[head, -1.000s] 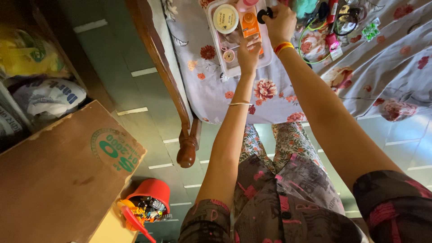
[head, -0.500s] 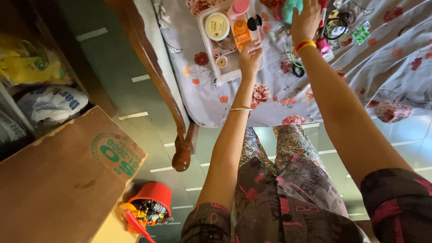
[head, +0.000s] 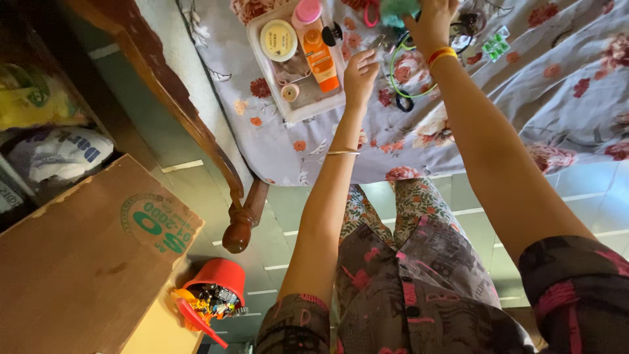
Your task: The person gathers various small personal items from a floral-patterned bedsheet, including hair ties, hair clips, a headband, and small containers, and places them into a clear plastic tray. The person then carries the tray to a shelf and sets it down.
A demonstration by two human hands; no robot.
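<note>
My left hand (head: 359,72) hovers with loosely curled fingers and holds nothing. It is just right of an orange bottle (head: 321,56) lying in a white tray (head: 262,62) on a floral bedsheet (head: 524,98). The tray also holds a round cream-lidded jar (head: 278,39), a pink-capped bottle (head: 308,12) and a small black bottle (head: 334,33). My right hand (head: 432,23), with an orange and yellow wristband, closes over a teal object (head: 400,10) at the top edge, which is partly cut off. A green cord (head: 403,75) lies looped between my hands.
A green blister pack (head: 496,44) lies right of my right hand. The wooden bed frame (head: 190,124) runs down to a turned post. A cardboard box (head: 85,262), a red bucket of small items (head: 219,282) and stuffed bags (head: 59,151) stand on the tiled floor at left.
My left hand has come off the orange bottle and moved slightly right. My right hand has moved right, away from the tray, onto the teal object. The view has shifted.
</note>
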